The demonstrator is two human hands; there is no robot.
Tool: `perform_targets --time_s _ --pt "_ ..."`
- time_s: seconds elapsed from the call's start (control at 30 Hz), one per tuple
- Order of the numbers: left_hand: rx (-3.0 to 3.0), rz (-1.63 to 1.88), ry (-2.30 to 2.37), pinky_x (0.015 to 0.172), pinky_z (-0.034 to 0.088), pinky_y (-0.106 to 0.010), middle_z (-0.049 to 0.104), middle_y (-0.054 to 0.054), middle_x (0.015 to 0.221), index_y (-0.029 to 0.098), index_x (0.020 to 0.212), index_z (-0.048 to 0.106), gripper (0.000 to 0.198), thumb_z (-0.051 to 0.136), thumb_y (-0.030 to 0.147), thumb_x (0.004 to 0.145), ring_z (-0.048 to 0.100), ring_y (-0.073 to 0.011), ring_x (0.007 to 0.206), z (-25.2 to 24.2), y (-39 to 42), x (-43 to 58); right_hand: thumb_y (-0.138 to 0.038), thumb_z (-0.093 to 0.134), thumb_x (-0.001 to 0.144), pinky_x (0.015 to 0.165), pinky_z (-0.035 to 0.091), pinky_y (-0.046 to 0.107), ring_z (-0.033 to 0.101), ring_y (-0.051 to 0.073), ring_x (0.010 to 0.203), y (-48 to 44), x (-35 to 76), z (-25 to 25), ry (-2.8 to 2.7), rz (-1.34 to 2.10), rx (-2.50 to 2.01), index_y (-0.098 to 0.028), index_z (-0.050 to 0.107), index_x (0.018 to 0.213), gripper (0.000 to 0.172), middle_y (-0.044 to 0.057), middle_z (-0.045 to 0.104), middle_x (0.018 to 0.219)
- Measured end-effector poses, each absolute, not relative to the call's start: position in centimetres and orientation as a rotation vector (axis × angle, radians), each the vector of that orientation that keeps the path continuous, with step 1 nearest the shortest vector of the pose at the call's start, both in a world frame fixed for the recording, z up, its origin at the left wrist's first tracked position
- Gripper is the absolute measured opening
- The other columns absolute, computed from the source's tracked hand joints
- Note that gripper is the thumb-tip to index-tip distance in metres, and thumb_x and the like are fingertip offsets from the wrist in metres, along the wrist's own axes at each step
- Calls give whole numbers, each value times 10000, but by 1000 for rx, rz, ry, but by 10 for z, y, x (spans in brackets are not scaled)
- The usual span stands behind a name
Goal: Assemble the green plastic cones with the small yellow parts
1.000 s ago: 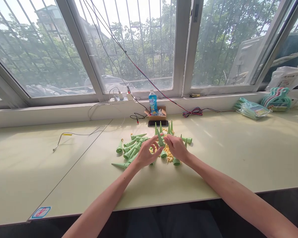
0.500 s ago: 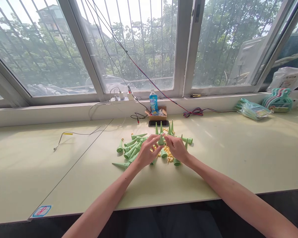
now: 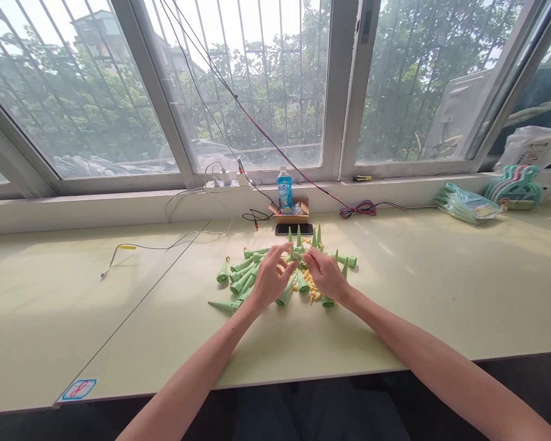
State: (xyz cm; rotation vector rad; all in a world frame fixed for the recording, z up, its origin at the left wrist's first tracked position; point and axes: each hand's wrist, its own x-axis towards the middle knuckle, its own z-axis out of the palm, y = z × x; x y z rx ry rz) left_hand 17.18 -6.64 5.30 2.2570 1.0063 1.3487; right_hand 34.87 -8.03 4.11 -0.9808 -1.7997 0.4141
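Observation:
My left hand [image 3: 272, 277] holds a green plastic watering spike [image 3: 296, 253] between thumb and fingers, its round end tilted toward me. Close beside it on the right, my right hand [image 3: 326, 273] is closed in a pinch at the spike's edge; whatever lies in that pinch is too small to make out. Below and between the hands, small yellow plastic pieces [image 3: 314, 286] are scattered on the table. More green spikes [image 3: 244, 282] lie piled to the left, and several others [image 3: 319, 235] stand point-up behind the hands.
A black phone [image 3: 294, 229] lies behind the spikes, before a small cardboard box [image 3: 290, 218] and a blue bottle [image 3: 284, 191]. A coiled red-black cable [image 3: 359, 209] rests near the sill. Bagged hangers [image 3: 469, 203] lie far right; a thin cable [image 3: 151, 247] crosses the left table.
The spike in my left hand has tipped from point-up so that its round end faces me. My right hand stays close beside it, almost unmoved.

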Motion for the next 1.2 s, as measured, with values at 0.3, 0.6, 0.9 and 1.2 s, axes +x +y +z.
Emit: perform_targets --time_s 0.3,0.6,0.9,1.2 --pt "2009 1144 1109 534 379 -249 499 -11 526 153 600 611 678 263 608 962 472 -118 510 60 -71 171 -326 351 1028 563 318 246 358 113 562 -82 349 43 -1851 310 -849 -207 426 775 290 -31 416 651" --pt "1998 1037 1040 517 305 -241 476 5 559 153 594 541 613 347 630 927 387 -103 513 68 -74 169 -380 342 1030 541 315 239 356 104 536 -78 352 39 -1880 331 -848 -206 417 765 326 -35 423 625" --pt "2103 1078 892 551 433 -219 425 14 670 169 637 451 494 470 582 908 473 -108 622 62 -71 168 -427 319 1016 514 321 239 370 106 510 -82 350 40 -1819 410 -950 -220 348 720 363 -36 439 602" --pt "2210 1188 845 589 530 -223 527 -21 867 172 827 531 292 589 451 891 596 -104 694 57 -69 171 -412 289 1022 492 305 245 376 112 482 -81 350 37 -1786 467 -960 -224 347 722 359 -39 415 564"
